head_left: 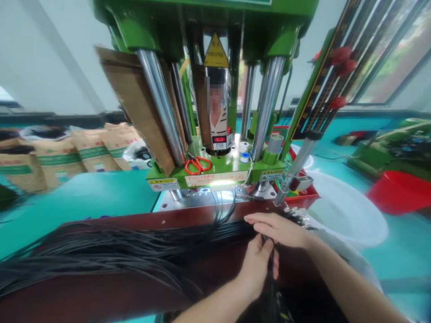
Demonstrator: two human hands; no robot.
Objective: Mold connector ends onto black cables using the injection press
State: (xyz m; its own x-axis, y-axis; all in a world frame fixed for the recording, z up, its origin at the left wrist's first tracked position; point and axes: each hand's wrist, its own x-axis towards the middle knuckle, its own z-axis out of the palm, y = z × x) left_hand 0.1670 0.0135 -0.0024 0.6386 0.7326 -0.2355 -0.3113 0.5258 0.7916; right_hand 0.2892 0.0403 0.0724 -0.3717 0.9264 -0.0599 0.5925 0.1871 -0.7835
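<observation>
Nearest, the left hand (pixel 257 264) pinches a strand of the black cables (pixel 134 251), closed on it, at the front of the dark red table (pixel 101 298). Just above, the right hand (pixel 279 229) curls over the same bundle, gripping it. Beyond stands the green press (pixel 215 168) with red scissors (pixel 198 165); a white basin (pixel 346 211) sits right.

A factory floor: green press machine (pixel 215 89), stacked sacks (pixel 67 154), cable bundles (pixel 117 251).
</observation>
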